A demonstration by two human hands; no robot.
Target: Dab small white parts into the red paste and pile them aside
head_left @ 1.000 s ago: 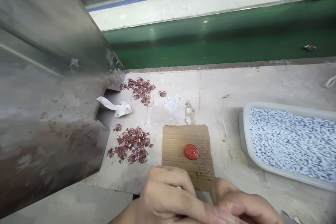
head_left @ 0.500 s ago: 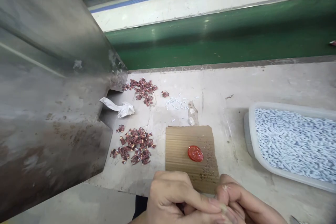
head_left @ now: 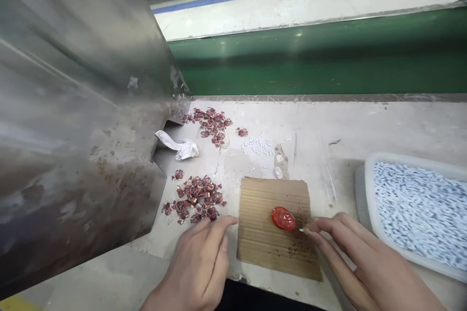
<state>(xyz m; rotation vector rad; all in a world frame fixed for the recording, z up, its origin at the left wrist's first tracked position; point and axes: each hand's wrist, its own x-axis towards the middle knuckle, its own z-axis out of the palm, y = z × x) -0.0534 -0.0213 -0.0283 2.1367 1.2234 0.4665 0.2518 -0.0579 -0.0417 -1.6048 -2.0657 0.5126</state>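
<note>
My right hand (head_left: 350, 248) pinches a small white piece (head_left: 301, 230) between thumb and fingertips, just right of a red oval blob of glossy paste (head_left: 283, 218). That blob lies on a square of brown cardboard (head_left: 255, 233) with many dark specks on its right side. My left hand (head_left: 200, 255) holds nothing that I can see; its index finger stretches to the cardboard's left edge. Right above it lies a heap of small dark-red figures with pale bands (head_left: 200, 192). The undersides of the left fingers are hidden.
A translucent tub (head_left: 370, 194) full of small pale-blue pieces stands at the right. A second dark-red heap (head_left: 211, 124) and scattered white pieces (head_left: 257, 146) lie farther back. At the left are a metal panel (head_left: 91, 107) and a crumpled white tissue (head_left: 182, 148).
My hands were together at the bottom; they have parted. The left moved left toward the dark-red heap. The right came up beside the red paste with the white piece. The view shifted slightly.
</note>
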